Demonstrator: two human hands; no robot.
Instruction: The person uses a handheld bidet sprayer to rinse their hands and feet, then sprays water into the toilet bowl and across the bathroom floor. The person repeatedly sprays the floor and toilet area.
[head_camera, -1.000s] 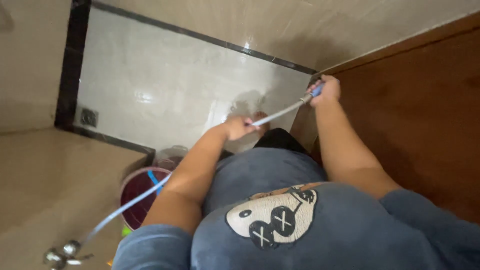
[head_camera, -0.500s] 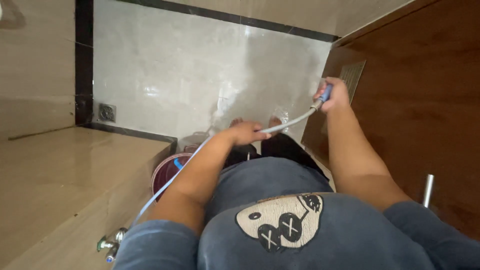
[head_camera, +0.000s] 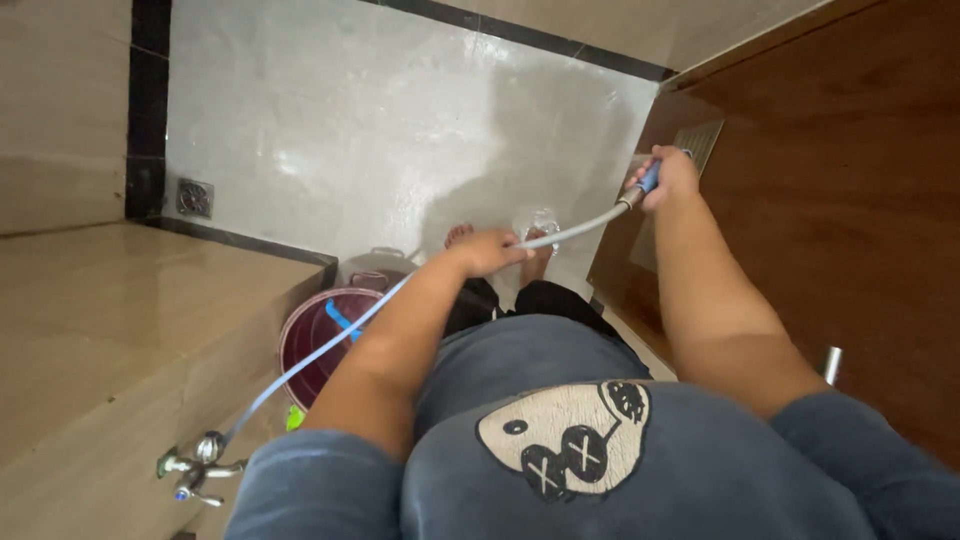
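Note:
I look straight down my blue sweatshirt at a wet tiled bathroom floor (head_camera: 380, 130). My left hand (head_camera: 488, 250) grips a thin grey hose (head_camera: 575, 230) near its middle. My right hand (head_camera: 668, 178) is closed around the blue sprayer head at the hose's end, held out close to the brown wooden door (head_camera: 850, 200). The hose runs back down to a metal tap (head_camera: 195, 465) on the beige wall at lower left. My bare feet (head_camera: 535, 262) stand on the tiles below the hose.
A maroon bucket (head_camera: 305, 345) with a blue scoop inside stands by the wall step, left of my legs. A square floor drain (head_camera: 194, 197) sits in the far left corner. A black tile border (head_camera: 150, 100) edges the floor. A metal door handle (head_camera: 830, 365) juts at right.
The view has tilted and drifted left, showing more floor and the drain. My right hand with the sprayer stays near the door; both hands keep their hold on the hose.

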